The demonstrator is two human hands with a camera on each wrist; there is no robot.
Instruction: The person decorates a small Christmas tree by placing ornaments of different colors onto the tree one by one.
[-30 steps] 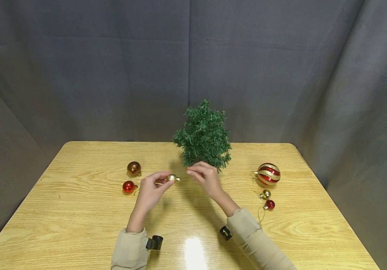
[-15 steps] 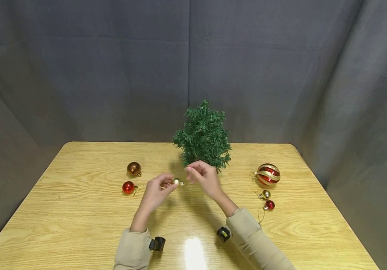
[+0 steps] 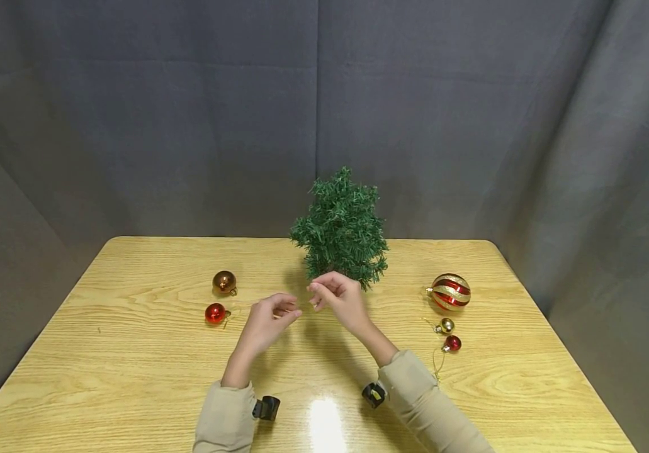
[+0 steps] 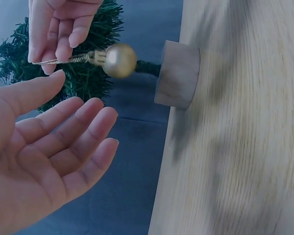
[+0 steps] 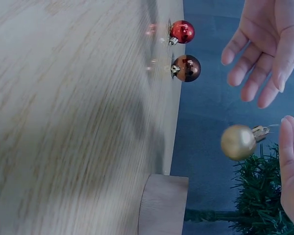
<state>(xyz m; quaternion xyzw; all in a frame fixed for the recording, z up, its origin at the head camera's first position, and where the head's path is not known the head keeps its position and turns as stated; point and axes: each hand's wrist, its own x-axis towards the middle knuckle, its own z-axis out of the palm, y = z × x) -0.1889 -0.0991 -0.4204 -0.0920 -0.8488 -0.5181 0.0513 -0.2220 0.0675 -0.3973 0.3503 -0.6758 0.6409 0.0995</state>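
Note:
A matte gold bauble [image 4: 120, 61] hangs by its gold cord from my right hand [image 3: 344, 302], whose thumb and fingertips pinch the loop. The ball dangles under that hand and is hidden in the head view. Facing it, my left hand [image 3: 267, 322] has its fingers spread and relaxed, with nothing in them; the bauble is just beyond its fingertips in the left wrist view. Right behind the hands stands a small green artificial Christmas tree [image 3: 341, 229] on a round wooden base [image 4: 179, 74].
Left on the table [image 3: 131, 377] lie a brown bauble [image 3: 225, 283] and a red bauble [image 3: 215, 313]. To the right are a large red-and-gold striped bauble [image 3: 450, 292], a small gold bauble [image 3: 445, 326] and a small dark red one [image 3: 452, 343]. Grey curtains surround the table.
My left hand has moved slightly right and let go of the gold bauble, which now hangs from my right hand. The right hand has barely shifted.

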